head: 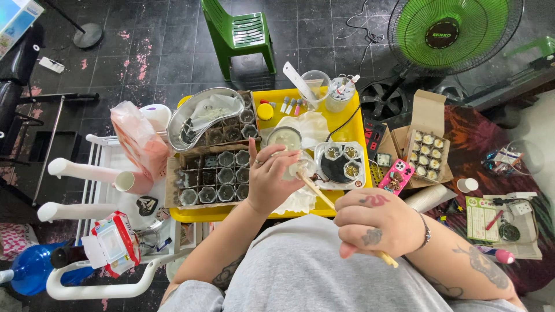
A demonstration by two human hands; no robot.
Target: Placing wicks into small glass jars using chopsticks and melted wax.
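Wooden stick [324,195] between both hands.

Cup box [213,178] on tray [352,124], left; hotplate [340,166] right; fan [454,32] behind; phone [396,176] perhaps off-tray, right.

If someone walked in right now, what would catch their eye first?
Probably the bright yellow tray in the middle, crowded with small glass jars in a cardboard box. Over it the left hand grips a small jar while the right hand holds a wooden stick. A green fan stands top right.
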